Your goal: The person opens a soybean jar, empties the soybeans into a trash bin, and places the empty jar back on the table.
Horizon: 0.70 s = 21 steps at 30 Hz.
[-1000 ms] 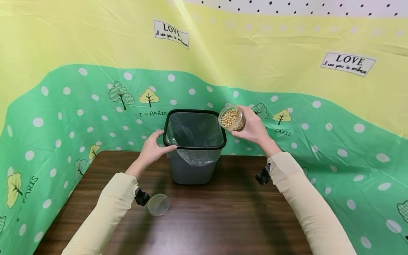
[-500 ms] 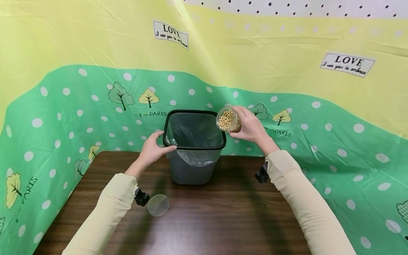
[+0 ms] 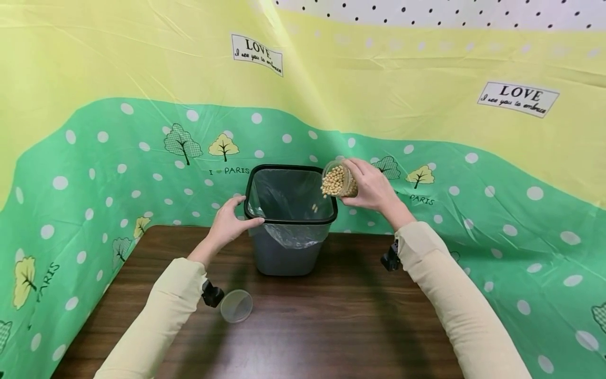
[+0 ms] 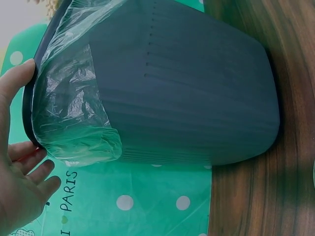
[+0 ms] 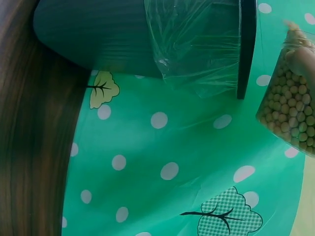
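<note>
My right hand (image 3: 366, 184) grips a clear jar (image 5: 288, 105) of pale, round dried beans, which look like soybeans. The jar is tilted over the right side of a dark grey trash can (image 3: 286, 252), its mouth facing left. Beans (image 3: 333, 181) spill from the mouth, and a few are in the air above the opening. A clear plastic bag (image 4: 74, 103) lines the can and folds over its black rim (image 3: 289, 221). My left hand (image 3: 227, 223) touches the rim at the near left corner, thumb and fingers spread along it.
A clear round lid (image 3: 236, 306) lies on the dark wooden table (image 3: 303, 331), in front of the can and near my left wrist camera. Directly behind the table hangs a green and yellow printed curtain (image 3: 156, 137).
The jar has moved slightly left and tipped further down. Beans that stayed inside it before now fall into the trash can. My left hand keeps its place on the rim.
</note>
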Motion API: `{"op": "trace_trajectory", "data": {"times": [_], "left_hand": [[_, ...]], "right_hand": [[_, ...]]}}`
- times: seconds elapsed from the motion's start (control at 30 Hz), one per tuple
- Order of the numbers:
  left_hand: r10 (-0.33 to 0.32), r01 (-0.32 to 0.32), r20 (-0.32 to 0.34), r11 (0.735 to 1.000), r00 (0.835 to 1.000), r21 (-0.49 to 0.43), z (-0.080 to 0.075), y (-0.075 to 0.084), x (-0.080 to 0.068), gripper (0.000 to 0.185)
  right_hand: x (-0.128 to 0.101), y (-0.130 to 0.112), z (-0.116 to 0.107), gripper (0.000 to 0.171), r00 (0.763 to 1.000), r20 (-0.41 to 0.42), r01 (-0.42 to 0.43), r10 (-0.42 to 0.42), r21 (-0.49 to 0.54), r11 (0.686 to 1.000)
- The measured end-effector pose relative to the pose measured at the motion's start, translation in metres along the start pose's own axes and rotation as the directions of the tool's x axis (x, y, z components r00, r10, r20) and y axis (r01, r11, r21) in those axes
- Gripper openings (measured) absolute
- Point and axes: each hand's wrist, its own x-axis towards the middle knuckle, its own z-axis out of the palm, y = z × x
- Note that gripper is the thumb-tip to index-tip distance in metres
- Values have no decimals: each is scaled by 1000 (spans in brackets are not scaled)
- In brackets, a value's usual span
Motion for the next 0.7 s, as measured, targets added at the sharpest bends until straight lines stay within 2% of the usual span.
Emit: {"op": "trace_trajectory", "data": {"times": [0.2,0.7], "left_hand": [[-5,5,4,1000,1000,-10,1,0,0,86],[-13,13,2,1000,1000,-13,0,1,1,85]], "right_hand": [[3,1,1,92,999,12,42,-42,-16,999],[8,1,-2,96,994,68,90,-86,-66,994]]}}
